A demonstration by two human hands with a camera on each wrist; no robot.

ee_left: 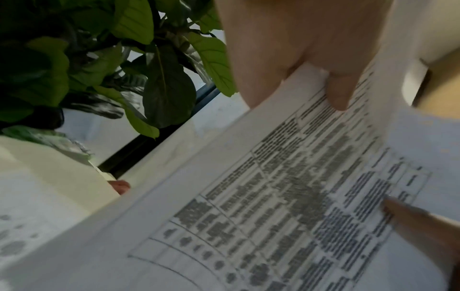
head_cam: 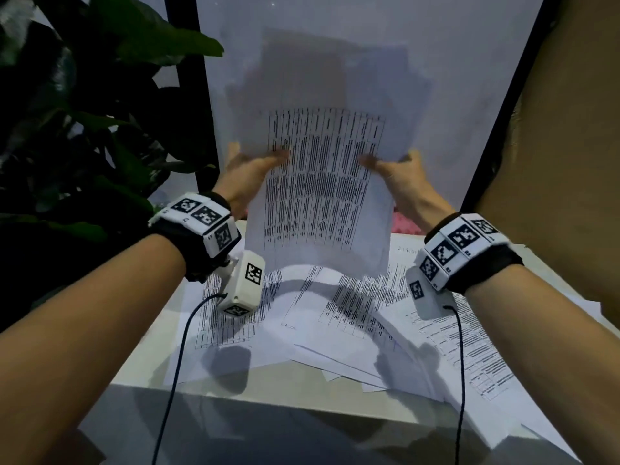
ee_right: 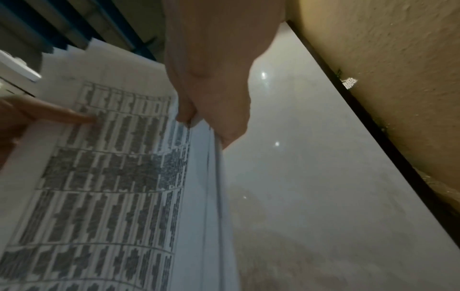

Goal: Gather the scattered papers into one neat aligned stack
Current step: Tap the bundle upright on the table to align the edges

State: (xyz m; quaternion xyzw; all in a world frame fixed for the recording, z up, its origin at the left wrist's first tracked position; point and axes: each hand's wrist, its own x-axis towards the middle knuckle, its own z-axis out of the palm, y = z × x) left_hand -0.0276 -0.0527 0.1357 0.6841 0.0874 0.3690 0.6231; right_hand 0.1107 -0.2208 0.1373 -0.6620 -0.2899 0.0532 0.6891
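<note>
Left hand [head_cam: 248,172] pinching left edge of lifted bundle of papers [head_cam: 322,196], thumb in front, fingers behind. Right hand [head_cam: 399,176] pinching right edge in same way. Bundle held upright between both hands, long axis vertical, above table [head_cam: 141,364]; edges uneven, not yet squared. Loose sheets [head_cam: 335,317] scattered directly below, equally near to 2 hands. Plant [head_cam: 84,129] on left, brown wall [head_cam: 570,129] on right.

Two hands, the left hand [head_cam: 250,174] and the right hand [head_cam: 401,177]; one held bundle of papers [head_cam: 322,196], sheets too blurred to count; several loose papers [head_cam: 335,317] below the bundle; one plant [head_cam: 87,129] left of it.
</note>
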